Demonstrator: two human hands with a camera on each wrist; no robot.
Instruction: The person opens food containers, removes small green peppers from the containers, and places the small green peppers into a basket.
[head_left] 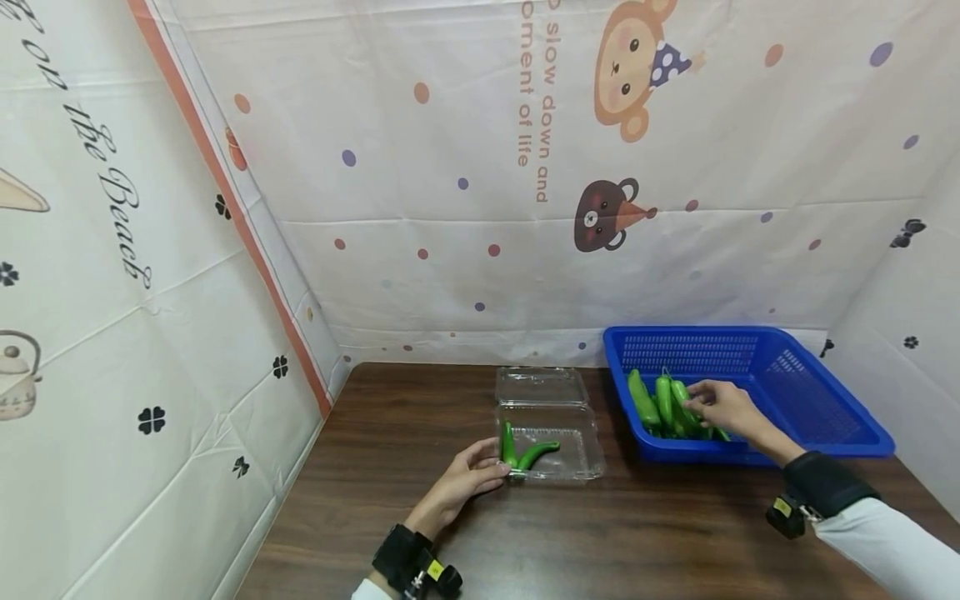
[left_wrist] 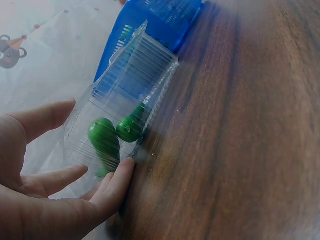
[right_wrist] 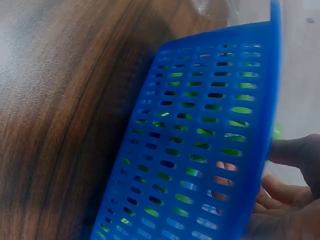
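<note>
A clear plastic clamshell box [head_left: 577, 467] lies with its lid folded back on the table, holding two green chili peppers [head_left: 540, 452]. My left hand [head_left: 467, 479] rests against its front left corner, fingers nearly straight; the left wrist view shows fingertips right at the box wall [left_wrist: 75, 145]. Over the front of a blue basket [head_left: 832, 400], my right hand [head_left: 723, 407] reaches in with bent fingers. Its fingertips meet the right edge of a green pepper [head_left: 679, 392] in a heap of several. The basket's wall partly hides those fingers in the right wrist view; I cannot tell whether they pinch it.
The brown wooden table [head_left: 420, 408] runs under box and basket. Behind it hangs a white printed cloth [head_left: 420, 283], with more cloth on the left and right sides. The basket's raised slotted wall [right_wrist: 200, 100] stands between the right wrist camera and the peppers.
</note>
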